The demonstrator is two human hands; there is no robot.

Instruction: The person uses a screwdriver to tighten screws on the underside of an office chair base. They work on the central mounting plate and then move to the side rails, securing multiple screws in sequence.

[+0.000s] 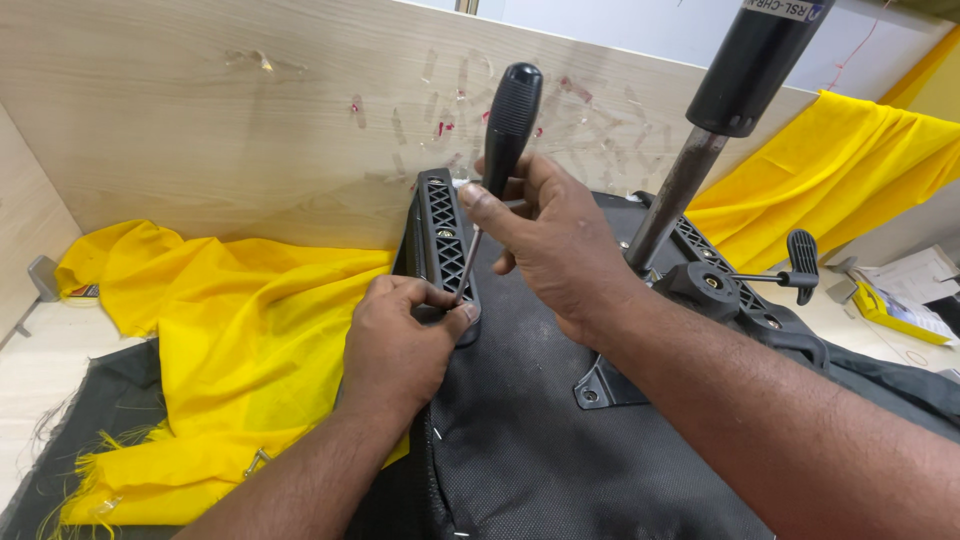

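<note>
An upturned office chair seat (560, 440) lies on the work surface, its underside covered in black woven fabric. A black plastic armrest bracket (443, 235) with a lattice pattern runs along the seat's left edge, just in front of a pale wooden partition (200, 110). A second lattice bracket (735, 290) sits on the far side, beside the tilt mechanism and its small lever (795, 270). The gas lift column (720, 110), black above and bare metal below, rises at a slant from the seat's centre toward the upper right.

The right hand (550, 240) is closed around a screwdriver (498, 165), gripping just below its black ribbed handle. The tool stands nearly upright, tilted slightly, with its shaft running down to the lower end of the left bracket. The right forearm reaches in from the lower right, crossing above the seat.

The left hand (400, 340) is curled, fingertips pinched at the bracket's lower end, right beside the screwdriver tip. Whether it holds a screw cannot be told.

Yellow cloth (230, 340) lies bunched to the left of the seat and again at the far right.
</note>
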